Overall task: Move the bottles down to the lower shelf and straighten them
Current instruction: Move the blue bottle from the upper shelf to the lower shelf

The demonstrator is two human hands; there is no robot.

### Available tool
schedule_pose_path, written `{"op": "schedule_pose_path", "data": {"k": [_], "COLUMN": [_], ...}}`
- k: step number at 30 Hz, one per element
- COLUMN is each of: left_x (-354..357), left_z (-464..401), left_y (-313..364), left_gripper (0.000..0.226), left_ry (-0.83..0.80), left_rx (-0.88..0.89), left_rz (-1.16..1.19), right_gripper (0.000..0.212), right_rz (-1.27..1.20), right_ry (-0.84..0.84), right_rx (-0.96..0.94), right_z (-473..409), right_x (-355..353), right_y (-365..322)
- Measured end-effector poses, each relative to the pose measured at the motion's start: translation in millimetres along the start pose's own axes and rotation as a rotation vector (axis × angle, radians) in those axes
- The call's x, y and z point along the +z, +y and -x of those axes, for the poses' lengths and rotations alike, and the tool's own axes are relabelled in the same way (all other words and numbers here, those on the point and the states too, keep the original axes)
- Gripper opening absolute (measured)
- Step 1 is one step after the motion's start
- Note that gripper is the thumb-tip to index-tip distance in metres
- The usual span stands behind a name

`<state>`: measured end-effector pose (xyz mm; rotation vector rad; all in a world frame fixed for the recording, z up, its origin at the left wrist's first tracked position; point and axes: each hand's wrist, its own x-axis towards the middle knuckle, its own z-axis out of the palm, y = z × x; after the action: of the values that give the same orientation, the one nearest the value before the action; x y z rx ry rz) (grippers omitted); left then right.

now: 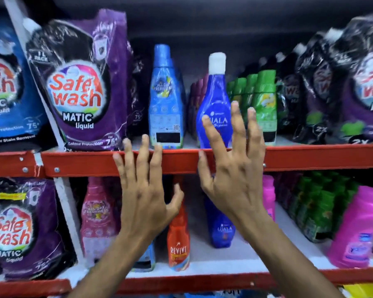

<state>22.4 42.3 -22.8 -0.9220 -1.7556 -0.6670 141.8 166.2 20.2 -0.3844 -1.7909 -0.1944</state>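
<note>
Two bare hands raised before red-painted metal shelving, both empty, fingers spread and slightly curled. Left hand in front of the upper shelf's red front rail, fingertips reaching just over its top edge, thumb hooked out below it. Right hand higher, fingers fanned across the lower body of the deep-blue Ujala bottle; touching it or just short of it, cannot tell. Glossy plastic there, waisted neck, broad shoulders, tall white cap, upright at the upper shelf's front edge. Just left of it, a light-blue bottle with a blue cap and printed sleeve, upright, above the left hand's fingertips. Green-capped bottles in rows to the right; crinkly purple Safe Wash pouches to the left. On the white lower shelf: a slim red Revive bottle, a second Ujala bottle, a pink bottle, and squat pink bottles at right.
</note>
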Motion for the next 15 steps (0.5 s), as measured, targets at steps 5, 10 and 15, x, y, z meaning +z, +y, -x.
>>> {"op": "schedule_pose_path", "data": {"k": [5, 10, 15], "left_x": [7.2, 12.9, 14.4], "left_z": [-6.6, -8.0, -7.2], "left_y": [18.1, 23.5, 20.2], "left_gripper": [0.089, 0.088, 0.089], "left_ry": [-0.022, -0.037, -0.019], "left_rx": [0.090, 0.087, 0.102], "left_rz": [0.025, 0.009, -0.013], "right_gripper": [0.086, 0.101, 0.107], "right_rz": [-0.035, -0.122, -0.177], "right_ry": [-0.117, -0.183, -0.135], "right_rx": [0.171, 0.207, 0.219], "right_z": [-36.6, -51.2, -56.6], "right_x": [3.5, 6.3, 9.2], "right_y": [1.9, -1.7, 0.8]}}
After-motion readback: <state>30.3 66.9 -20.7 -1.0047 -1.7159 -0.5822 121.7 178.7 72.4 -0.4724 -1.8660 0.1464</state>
